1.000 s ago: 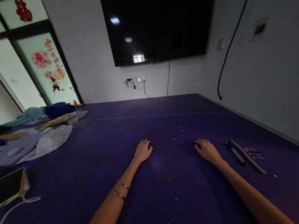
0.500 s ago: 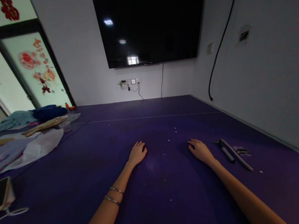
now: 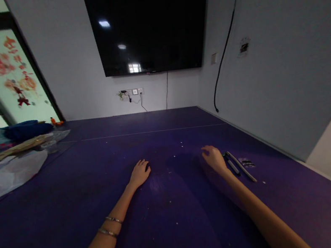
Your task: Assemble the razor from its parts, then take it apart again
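Observation:
My left hand (image 3: 140, 173) rests palm down on the purple tabletop (image 3: 179, 241), fingers spread, holding nothing. My right hand (image 3: 214, 158) is a little above the surface with its fingers loosely bent and apart, and nothing shows in it. Just right of that hand lie a short dark-grey handle (image 3: 234, 168) and a longer, curved pale-grey handle (image 3: 242, 166). Their upper ends sit close together, partly hidden near my hand, so I cannot tell what kind of tool they are. Beside them is a small clear packet (image 3: 247, 162) with dark pieces inside.
Clear plastic sheeting (image 3: 17, 173) and dark-blue cloth (image 3: 28, 129) are piled at the far left. White specks dot the tabletop. A grey wall (image 3: 295, 58) borders the right side, with a black cable (image 3: 225, 51) hanging down. A television (image 3: 152, 30) hangs ahead.
The view has turned to the right, so the phone at the left is out of sight. My right hand has lifted and moved closer to the handles. My left hand stays flat on the tabletop.

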`<state>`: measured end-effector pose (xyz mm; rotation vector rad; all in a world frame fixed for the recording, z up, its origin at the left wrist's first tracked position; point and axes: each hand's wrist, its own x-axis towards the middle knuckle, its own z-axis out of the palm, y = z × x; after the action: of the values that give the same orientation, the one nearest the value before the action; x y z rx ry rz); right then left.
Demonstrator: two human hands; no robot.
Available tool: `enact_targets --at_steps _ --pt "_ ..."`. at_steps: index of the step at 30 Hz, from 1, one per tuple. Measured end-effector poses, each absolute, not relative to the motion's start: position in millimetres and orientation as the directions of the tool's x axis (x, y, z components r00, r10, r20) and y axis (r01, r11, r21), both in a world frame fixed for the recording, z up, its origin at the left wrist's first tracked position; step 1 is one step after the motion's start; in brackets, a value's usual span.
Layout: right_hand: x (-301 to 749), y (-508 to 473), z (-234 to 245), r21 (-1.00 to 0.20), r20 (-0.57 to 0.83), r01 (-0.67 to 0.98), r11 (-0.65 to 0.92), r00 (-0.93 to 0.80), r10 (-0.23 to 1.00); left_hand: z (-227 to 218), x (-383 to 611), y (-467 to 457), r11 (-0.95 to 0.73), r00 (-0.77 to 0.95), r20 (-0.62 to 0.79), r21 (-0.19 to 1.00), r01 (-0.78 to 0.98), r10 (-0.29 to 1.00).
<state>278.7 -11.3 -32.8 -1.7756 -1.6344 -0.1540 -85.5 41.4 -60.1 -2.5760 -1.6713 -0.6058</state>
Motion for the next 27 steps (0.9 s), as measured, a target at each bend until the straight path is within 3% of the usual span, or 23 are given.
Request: enact_targets --at_steps 5,15,27 --pt "337.7 -32.1 2.2 -0.527 0.429 0.842 -0.112 0.377 0.821 -59.3 -85.3 41.2 -0.434 0.363 0.321 0.186 0.882 0.875" --pt "373.4 -86.3 -33.5 -0.398 0.147 0.857 -0.327 0.412 0.899 -68.2 -88.9 51.9 -0.448 0.373 0.337 0.177 0.876 0.864" --pt "356.7 -85.4 -34.5 -0.317 0.094 0.863 -0.392 0.44 0.893 -67.1 -89.1 51.3 -0.441 0.366 0.335 0.184 0.878 0.868"
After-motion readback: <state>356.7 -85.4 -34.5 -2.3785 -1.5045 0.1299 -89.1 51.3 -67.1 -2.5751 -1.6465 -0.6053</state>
